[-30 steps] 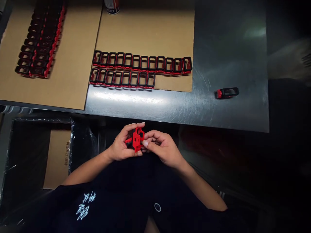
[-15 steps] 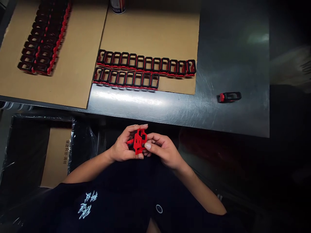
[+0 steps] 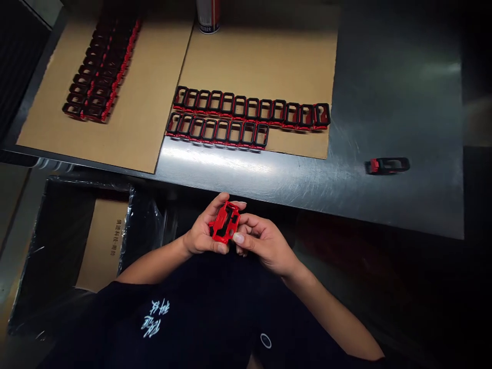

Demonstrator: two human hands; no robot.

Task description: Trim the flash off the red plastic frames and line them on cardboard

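A red and black frame-shaped part (image 3: 222, 221) is held between my two hands, in front of the table edge. My left hand (image 3: 205, 228) grips it from the left, thumb at the lower end and fingers at the upper end. My right hand (image 3: 263, 241) pinches its lower right corner, the thumb on the front face. The curled fingers of my right hand are partly hidden behind the part. On the table beyond, two rows of similar black and red frames (image 3: 240, 106) stand on cardboard.
A metal table (image 3: 292, 189) carries two cardboard sheets (image 3: 146, 128). More frames (image 3: 96, 77) line the left sheet, and a can (image 3: 208, 18) stands at the back. One single frame (image 3: 388, 165) lies at the right. Below left is a plastic-lined box (image 3: 61, 246).
The part has turned in my hands, so a black opening in its face now shows. My view has shifted, and the table things appear further right.
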